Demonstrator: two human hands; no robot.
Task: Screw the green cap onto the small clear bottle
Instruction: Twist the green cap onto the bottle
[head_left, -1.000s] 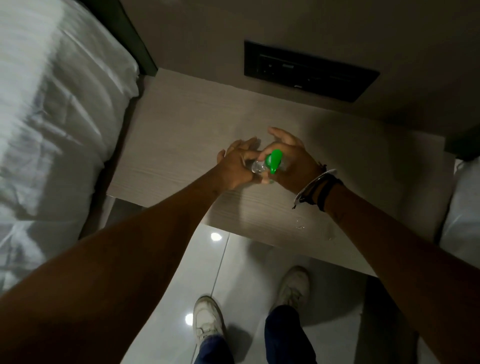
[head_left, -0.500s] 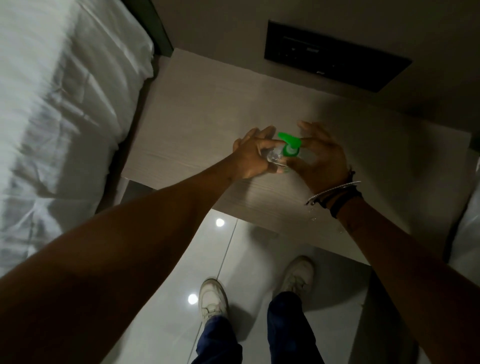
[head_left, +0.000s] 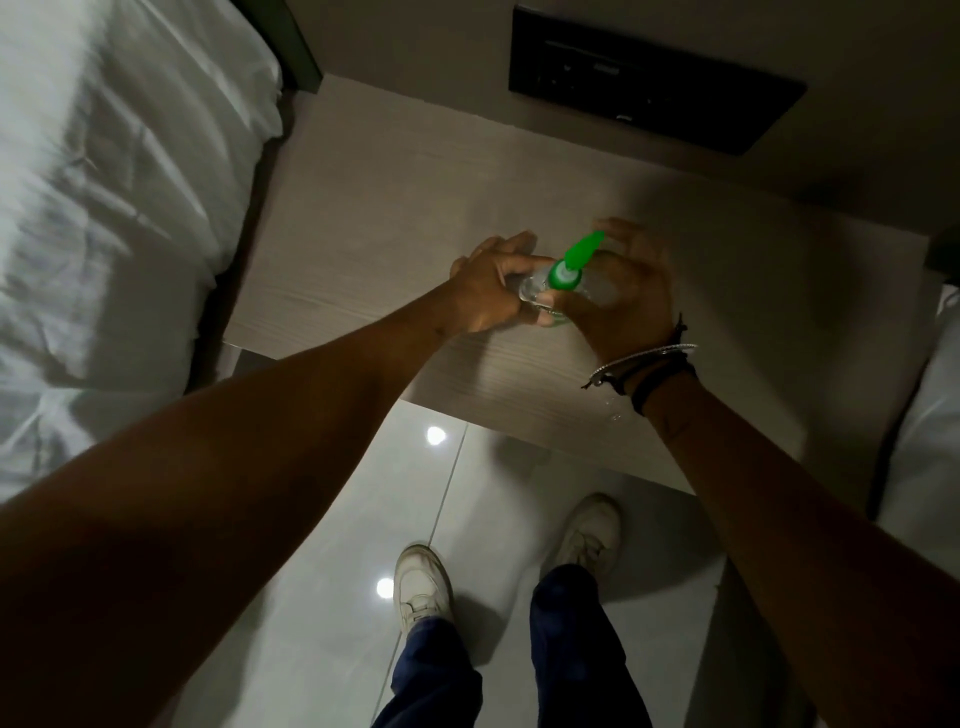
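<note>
Scene is dim overall, with a warm grey cast. Two round ceiling-light reflections glare off the glossy floor tiles (head_left: 467, 519), indicating overhead lighting. The white bedding (head_left: 104, 182) at left is the brightest area and is smeared by motion blur. Soft shadows from the arms fall across the counter (head_left: 389, 208) and its right side. Wide-angle distortion enlarges the forearms at the lower edges. The green cap (head_left: 569, 265) reads sharply saturated; the clear bottle (head_left: 530, 288) is indistinct.

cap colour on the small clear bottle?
Bright green plastic cap, clearest in the head view.
</note>
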